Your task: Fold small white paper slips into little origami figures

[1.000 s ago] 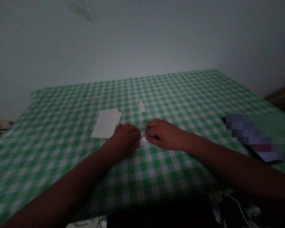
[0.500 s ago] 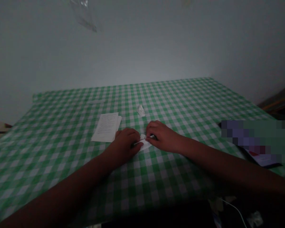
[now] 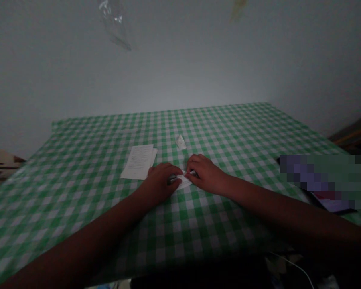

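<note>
Between my two hands lies a small piece of white paper [image 3: 184, 183], low on the checked cloth and partly covered by fingers. My left hand [image 3: 162, 179] has thumb and fingers closed on the paper's left side. On its right side my right hand [image 3: 203, 172] pinches the paper, thumb under curled fingers. The exact folds are too small and dark to make out. Just beyond the hands stands or lies a small folded paper piece [image 3: 181, 142]. Left of my left hand rest printed paper sheets [image 3: 136, 161], slightly overlapping.
A green-and-white checked tablecloth [image 3: 78, 180] covers the table up to the pale wall [image 3: 180, 60]. At the right sits a dark-edged device with a screen [image 3: 339, 204], partly blurred out. A clear plastic bag [image 3: 116, 24] hangs on the wall. Below the front edge runs a white cable [image 3: 297, 267].
The view has shifted slightly, so the table and papers appear a little lower and to the right. My left fingertips have moved a bit closer to the right ones along the paper.
</note>
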Available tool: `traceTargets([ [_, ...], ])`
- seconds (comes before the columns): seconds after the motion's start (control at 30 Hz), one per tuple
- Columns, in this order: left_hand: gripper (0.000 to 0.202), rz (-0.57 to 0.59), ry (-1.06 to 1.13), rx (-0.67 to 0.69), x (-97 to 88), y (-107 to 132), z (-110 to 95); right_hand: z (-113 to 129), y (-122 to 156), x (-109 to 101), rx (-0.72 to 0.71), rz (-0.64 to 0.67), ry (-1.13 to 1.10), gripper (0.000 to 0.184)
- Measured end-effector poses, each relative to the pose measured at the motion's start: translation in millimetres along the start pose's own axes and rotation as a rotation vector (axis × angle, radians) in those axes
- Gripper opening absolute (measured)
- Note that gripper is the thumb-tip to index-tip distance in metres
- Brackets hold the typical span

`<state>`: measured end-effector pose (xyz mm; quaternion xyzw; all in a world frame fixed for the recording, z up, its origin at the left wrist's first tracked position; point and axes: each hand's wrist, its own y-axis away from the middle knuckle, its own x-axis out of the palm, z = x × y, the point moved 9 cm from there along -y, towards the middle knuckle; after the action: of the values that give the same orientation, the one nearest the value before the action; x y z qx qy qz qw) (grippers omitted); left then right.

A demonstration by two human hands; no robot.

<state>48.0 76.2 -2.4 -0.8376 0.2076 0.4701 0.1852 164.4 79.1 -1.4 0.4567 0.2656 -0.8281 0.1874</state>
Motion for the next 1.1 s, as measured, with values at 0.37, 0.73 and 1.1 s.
traceTargets([
  [0.37, 0.013, -0.014, -0.146, -0.023, 2.0, -1, -3, -5, -6, 4, -0.005, -0.021, 0.024, 0.011],
  [0.73, 0.011, -0.093, -0.197, -0.06, -3.9, -6, -3, -3, -5, -9, 0.076, -0.128, 0.012, 0.026],
  [1.1, 0.006, -0.141, -0.162, -0.022, -6.4, -5, -3, -9, -4, -12, 0.138, -0.166, 0.085, 0.02],
])
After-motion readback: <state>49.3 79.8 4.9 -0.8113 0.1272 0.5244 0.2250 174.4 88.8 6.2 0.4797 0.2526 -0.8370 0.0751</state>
